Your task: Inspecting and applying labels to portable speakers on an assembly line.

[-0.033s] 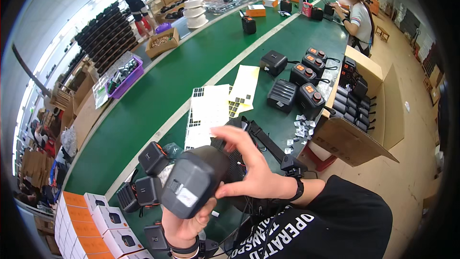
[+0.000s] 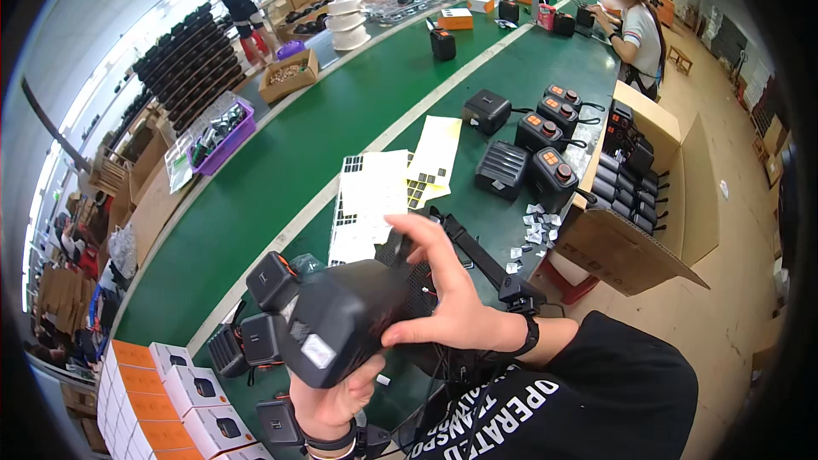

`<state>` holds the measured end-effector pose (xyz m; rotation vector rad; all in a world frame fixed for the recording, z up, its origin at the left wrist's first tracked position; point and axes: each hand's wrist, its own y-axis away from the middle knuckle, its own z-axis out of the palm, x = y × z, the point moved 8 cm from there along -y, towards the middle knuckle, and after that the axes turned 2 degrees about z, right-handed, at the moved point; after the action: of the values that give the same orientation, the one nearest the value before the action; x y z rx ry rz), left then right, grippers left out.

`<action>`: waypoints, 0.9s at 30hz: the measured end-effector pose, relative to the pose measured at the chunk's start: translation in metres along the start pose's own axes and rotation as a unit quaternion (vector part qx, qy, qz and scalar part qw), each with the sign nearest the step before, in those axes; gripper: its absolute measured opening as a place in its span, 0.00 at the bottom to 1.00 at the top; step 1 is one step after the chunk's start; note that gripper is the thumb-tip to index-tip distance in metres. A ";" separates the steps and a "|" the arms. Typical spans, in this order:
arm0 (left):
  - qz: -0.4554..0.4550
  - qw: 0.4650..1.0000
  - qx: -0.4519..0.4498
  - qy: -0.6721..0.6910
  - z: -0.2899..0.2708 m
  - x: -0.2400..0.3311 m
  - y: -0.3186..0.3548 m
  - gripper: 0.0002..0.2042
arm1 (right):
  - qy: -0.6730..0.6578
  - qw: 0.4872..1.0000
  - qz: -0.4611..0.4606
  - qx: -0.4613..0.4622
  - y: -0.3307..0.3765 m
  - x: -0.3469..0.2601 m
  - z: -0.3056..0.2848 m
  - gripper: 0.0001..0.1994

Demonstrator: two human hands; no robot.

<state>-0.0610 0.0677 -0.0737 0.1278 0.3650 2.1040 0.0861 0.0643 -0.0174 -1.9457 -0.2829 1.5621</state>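
Note:
My left hand [image 2: 328, 405] is closed around the lower side of a black box-shaped device [image 2: 341, 315] with rounded corners. A small white label [image 2: 318, 350] sits on the end facing me. At its right end, my right hand [image 2: 456, 307] is spread in a wide curve, its thumb against the casing and its fingers apart above. A dark, blurred piece [image 2: 400, 251] shows beneath those fingers; I cannot make out whether they touch it. Printed label sheets [image 2: 366, 204], white and yellow with black squares, lie on the green table [image 2: 281, 170] beyond the device.
Similar devices with orange buttons [image 2: 558, 170] stand at right beside small white scraps [image 2: 537, 226] and an open carton [image 2: 635, 247] holding more. Others [image 2: 264, 339] lie at left near stacked orange-and-white boxes [image 2: 200, 396]. A black strap [image 2: 473, 251] crosses the table. A co-worker [image 2: 639, 30] sits far right.
The black device has tilted and turned slightly, its white label moving a little left. My right fingers have lifted a bit, while my left hand stays beneath the device.

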 end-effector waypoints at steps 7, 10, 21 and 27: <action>-0.025 0.987 -0.138 -0.076 -0.007 -0.013 -0.010 0.31 | -0.406 0.858 0.237 -0.206 0.009 0.030 0.055 0.30; 0.163 0.889 0.016 -0.428 -0.030 0.024 -0.011 0.33 | -0.400 0.853 0.296 -0.154 0.007 0.043 0.057 0.20; 0.418 0.780 0.067 -0.461 -0.019 0.054 0.037 0.26 | -0.290 0.887 0.278 -0.228 -0.009 0.054 0.077 0.25; 0.474 0.719 0.107 -0.497 -0.035 0.077 0.053 0.25 | -0.139 0.854 0.303 -0.400 -0.027 0.068 0.107 0.25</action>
<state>-0.1532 0.0995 -0.0948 1.8428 -0.2002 2.5243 0.0106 0.1567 -0.0681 -2.5929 -0.5447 2.4274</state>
